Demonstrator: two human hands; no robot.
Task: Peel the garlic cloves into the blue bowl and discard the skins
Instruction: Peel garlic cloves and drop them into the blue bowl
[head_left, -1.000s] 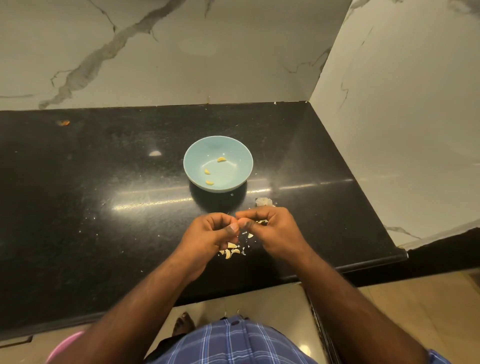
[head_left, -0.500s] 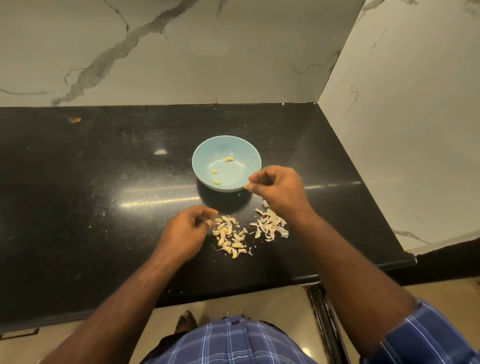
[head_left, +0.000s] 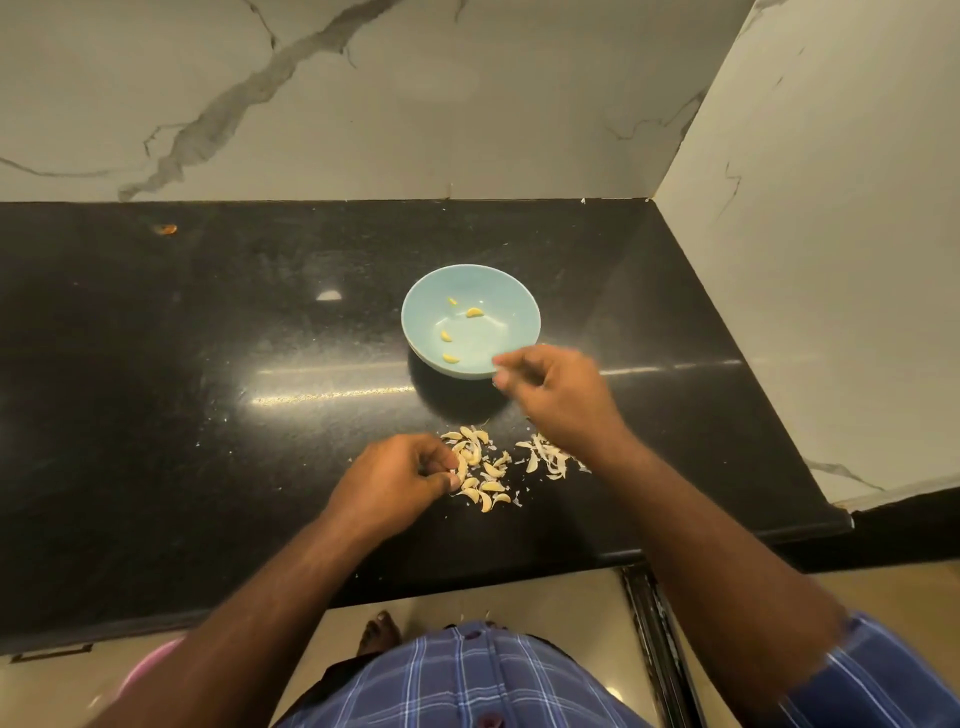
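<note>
The blue bowl stands on the black counter and holds several peeled garlic cloves. My right hand hovers at the bowl's near right rim, blurred, with thumb and fingers loosely apart and nothing seen between them. Nearer to me lies a heap of unpeeled garlic cloves. My left hand sits at the heap's left side and pinches one garlic clove with thumb and fingertips. A pile of pale skins lies right of the heap, partly under my right wrist.
Marble walls close off the counter at the back and the right. A small orange scrap lies far back left. The counter's front edge runs just below my forearms. A pink rim shows at the bottom left on the floor.
My hands parted. The right hand went up to the bowl, where one more peeled clove now lies. The left hand dropped onto the heap and took hold of a clove.
</note>
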